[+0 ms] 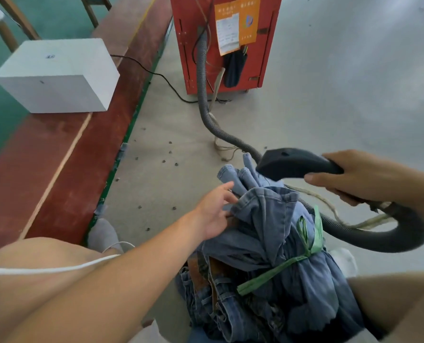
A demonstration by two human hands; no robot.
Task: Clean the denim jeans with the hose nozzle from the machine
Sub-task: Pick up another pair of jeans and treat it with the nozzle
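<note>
A bundle of blue denim jeans [267, 233], tied with a green strip [275, 273], lies on the grey floor between my knees. My right hand [359, 177] grips the handle of the dark hose nozzle [292, 163], which hovers just above the far end of the bundle. Its grey ribbed hose [203, 95] runs back to the red machine [225, 40] and also loops round behind my right hand. My left hand [216, 211] reaches to the jeans' left side, fingers extended and touching the folded denim.
A white box [57, 73] sits on a red-brown floor strip [65, 169] at the left. A black cable [156, 75] runs across the floor to the machine. Small dark bits of debris [164, 160] dot the grey floor. A white cord [45, 269] crosses my left knee.
</note>
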